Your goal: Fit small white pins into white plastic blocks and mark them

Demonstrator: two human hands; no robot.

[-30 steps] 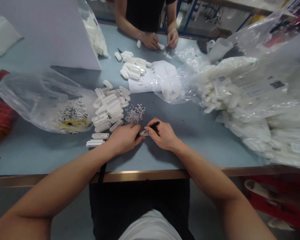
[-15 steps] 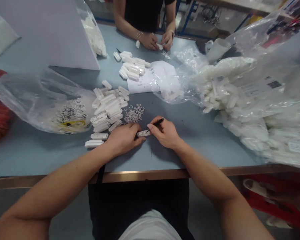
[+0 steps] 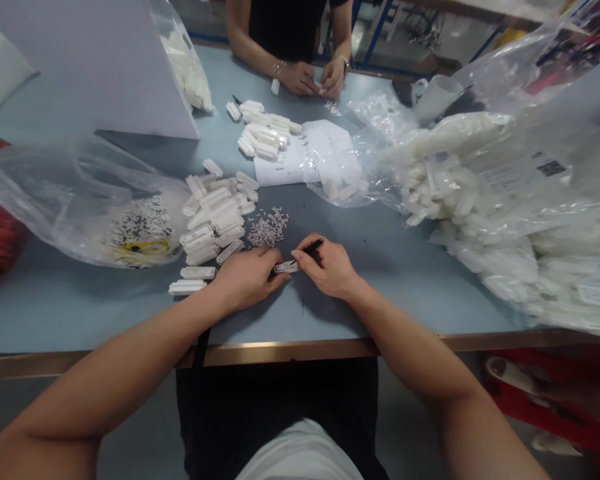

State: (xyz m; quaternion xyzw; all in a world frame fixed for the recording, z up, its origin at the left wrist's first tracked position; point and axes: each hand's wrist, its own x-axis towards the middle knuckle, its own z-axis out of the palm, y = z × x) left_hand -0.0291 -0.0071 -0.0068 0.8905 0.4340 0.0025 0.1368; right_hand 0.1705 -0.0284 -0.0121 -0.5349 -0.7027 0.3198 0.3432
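Note:
My left hand (image 3: 247, 277) is closed around the left end of a narrow white plastic piece (image 3: 286, 267) with rows of small dark holes or marks on top. In a pen grip, my right hand (image 3: 330, 268) holds a slim black fine-tipped tool (image 3: 314, 245), possibly tweezers. Its tip meets the top of the white piece, or hovers just over it; I cannot tell which. Beyond my left hand lies a scatter of tiny white parts (image 3: 269, 228). A heap of similar white pieces (image 3: 217, 213) is to its left, some next to my wrist.
Left of the heap lies a clear bag (image 3: 65, 213) with small black-and-white parts and something yellow. Large bags of white parts (image 3: 505, 193) fill the right side. Across the table, a person's hands (image 3: 316, 80) work near another pile (image 3: 267, 130) and a paper sheet (image 3: 280, 170).
The black tool and my right fingers have shifted slightly left along the white piece. My left hand stays in place, holding it.

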